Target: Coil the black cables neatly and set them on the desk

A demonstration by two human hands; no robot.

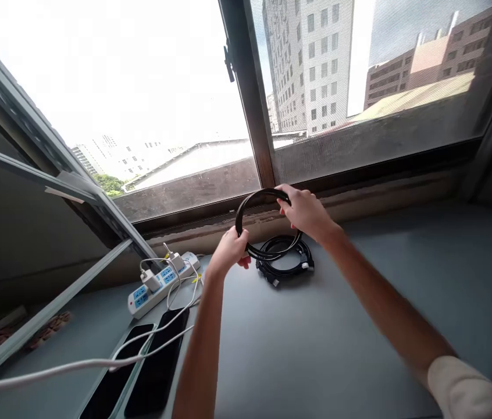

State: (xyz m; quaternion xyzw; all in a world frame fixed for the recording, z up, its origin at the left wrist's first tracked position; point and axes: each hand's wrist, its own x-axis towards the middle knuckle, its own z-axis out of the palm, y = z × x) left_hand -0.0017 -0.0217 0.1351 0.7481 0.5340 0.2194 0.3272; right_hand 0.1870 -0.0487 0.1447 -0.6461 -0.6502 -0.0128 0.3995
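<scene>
A black coiled cable (252,199) is held up in a ring between both hands, tilted above the table. My left hand (231,249) is closed round its lower left side, thumb on top. My right hand (305,209) grips its upper right side, fingers curled behind the loops. Just below and behind the ring, a second coil of black cable (287,273) lies on the table, with its dark plugs showing. I cannot make out the plug ends of the held coil.
A grey table (316,349) runs up to the window frame (267,169). On the left stands a white power strip (163,285) with chargers plugged in. Two dark phones (159,366) lie in front of it, crossed by a white cord (75,365). Metal bars (54,308) slant along the left side.
</scene>
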